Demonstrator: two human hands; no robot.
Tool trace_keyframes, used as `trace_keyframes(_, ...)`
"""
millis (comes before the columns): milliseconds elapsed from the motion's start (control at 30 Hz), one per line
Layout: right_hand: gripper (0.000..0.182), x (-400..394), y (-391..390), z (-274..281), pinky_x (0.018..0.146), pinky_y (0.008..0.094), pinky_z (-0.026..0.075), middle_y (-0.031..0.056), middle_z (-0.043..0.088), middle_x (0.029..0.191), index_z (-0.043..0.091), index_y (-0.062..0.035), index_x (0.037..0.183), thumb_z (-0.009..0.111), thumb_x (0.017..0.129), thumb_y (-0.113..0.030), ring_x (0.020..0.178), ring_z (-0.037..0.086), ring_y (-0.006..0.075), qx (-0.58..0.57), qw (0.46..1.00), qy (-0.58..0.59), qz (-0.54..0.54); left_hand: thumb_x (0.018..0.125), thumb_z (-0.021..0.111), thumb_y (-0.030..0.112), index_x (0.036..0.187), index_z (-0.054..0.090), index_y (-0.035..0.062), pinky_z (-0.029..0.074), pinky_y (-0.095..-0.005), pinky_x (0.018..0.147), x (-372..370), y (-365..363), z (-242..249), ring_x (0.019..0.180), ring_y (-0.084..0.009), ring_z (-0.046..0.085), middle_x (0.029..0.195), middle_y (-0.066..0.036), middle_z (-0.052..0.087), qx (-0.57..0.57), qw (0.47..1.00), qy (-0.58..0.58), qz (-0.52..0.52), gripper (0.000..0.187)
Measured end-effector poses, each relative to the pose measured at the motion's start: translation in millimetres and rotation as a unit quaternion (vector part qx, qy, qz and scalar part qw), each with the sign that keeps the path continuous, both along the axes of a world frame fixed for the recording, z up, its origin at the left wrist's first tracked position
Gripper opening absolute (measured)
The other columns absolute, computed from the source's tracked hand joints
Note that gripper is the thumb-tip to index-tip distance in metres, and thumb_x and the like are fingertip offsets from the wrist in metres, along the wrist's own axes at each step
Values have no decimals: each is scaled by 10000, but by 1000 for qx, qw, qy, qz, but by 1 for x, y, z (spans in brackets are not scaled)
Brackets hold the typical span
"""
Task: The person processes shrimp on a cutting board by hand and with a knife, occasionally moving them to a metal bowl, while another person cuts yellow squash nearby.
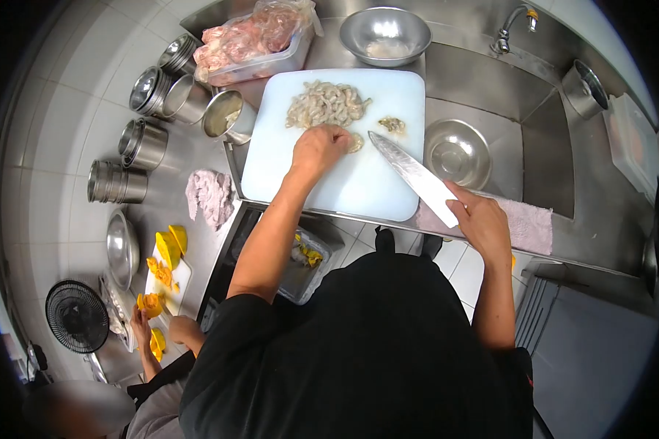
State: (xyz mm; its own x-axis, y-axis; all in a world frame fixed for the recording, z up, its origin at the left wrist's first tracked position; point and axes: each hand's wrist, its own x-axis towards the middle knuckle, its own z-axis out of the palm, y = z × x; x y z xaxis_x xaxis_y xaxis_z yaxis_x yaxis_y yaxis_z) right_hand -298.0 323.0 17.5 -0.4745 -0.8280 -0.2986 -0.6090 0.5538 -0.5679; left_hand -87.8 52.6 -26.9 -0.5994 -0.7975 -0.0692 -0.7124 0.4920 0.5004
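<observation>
On the white cutting board (285, 179) lies a heap of peeled raw shrimp (326, 104). My left hand (319, 151) is closed, its fingertips on a single shrimp (356, 143) just below the heap. My right hand (482, 222) grips the handle of a large kitchen knife (411, 174). The blade slants up and left over the board's right side, its tip close to the single shrimp. Near that tip sits a small dark pile of shrimp scraps (392, 125). Most of the knife handle is hidden in my right hand.
A tub of raw meat (271, 62) and a steel bowl (386, 36) stand behind the board. Right of it is a sink (549, 146) with another bowl (458, 154). Steel pots (227, 113) line the left. At lower left a co-worker's hands (187, 333) handle pumpkin pieces (167, 249).
</observation>
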Motion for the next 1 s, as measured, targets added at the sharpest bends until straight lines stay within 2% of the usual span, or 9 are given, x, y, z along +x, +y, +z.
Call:
trace_keyframes(100, 366, 3, -14, -7, 867, 474, 522, 194, 746, 980, 719, -203, 1310, 628, 971, -310, 964, 692, 396, -56, 998, 11, 10, 901, 688, 330, 1039, 806, 146, 555, -438, 872, -7, 6, -1, 959, -332, 723, 994, -130, 771, -4, 999, -24, 29, 259)
trace_keyframes(200, 358, 3, -27, 1, 878, 473, 523, 192, 748, 991, 725, -200, 1300, 628, 971, -302, 967, 689, 404, -30, 1000, 2, 7, 918, 689, 320, 1053, 800, 109, 549, -411, 853, -10, 6, -16, 924, -327, 725, 983, -133, 773, -54, 999, 3, 4, 275)
trace_keyframes(300, 360, 2, -33, -1, 887, 473, 524, 189, 747, 1010, 721, -202, 1307, 629, 970, -288, 979, 688, 403, -36, 999, -3, 8, 922, 683, 319, 1064, 799, 117, 551, -413, 858, -9, 1, -22, 939, -326, 725, 994, -130, 773, -120, 992, 17, -32, 273)
trace_keyframes(500, 355, 1, -35, -8, 893, 470, 525, 186, 747, 1025, 722, -202, 1306, 635, 970, -274, 980, 689, 401, -58, 998, -3, 16, 926, 678, 317, 1052, 805, 128, 553, -411, 855, -13, 7, -11, 941, -319, 727, 1000, -131, 771, -70, 997, 5, -10, 260)
trace_keyframes(700, 351, 5, -26, 1, 865, 488, 525, 200, 738, 998, 725, -191, 1300, 628, 971, -267, 941, 687, 407, -32, 999, -6, 25, 928, 679, 338, 1042, 811, 146, 561, -421, 798, -13, 7, -15, 849, -320, 737, 895, -107, 775, -109, 994, -29, -8, 259)
trace_keyframes(900, 355, 17, -3, -3, 833, 503, 528, 208, 735, 980, 718, -191, 1310, 614, 979, -263, 915, 691, 408, -45, 998, 32, 32, 924, 682, 343, 1020, 807, 117, 562, -393, 758, -13, 10, -20, 773, -273, 738, 779, -86, 767, -46, 998, -14, 50, 276)
trace_keyframes(1000, 359, 21, 9, -12, 817, 508, 528, 209, 733, 970, 709, -199, 1321, 605, 984, -267, 915, 691, 409, -46, 997, 51, 42, 909, 662, 303, 1019, 799, 112, 564, -432, 831, -16, 14, -19, 873, -341, 740, 858, -167, 765, 16, 995, 11, 98, 260)
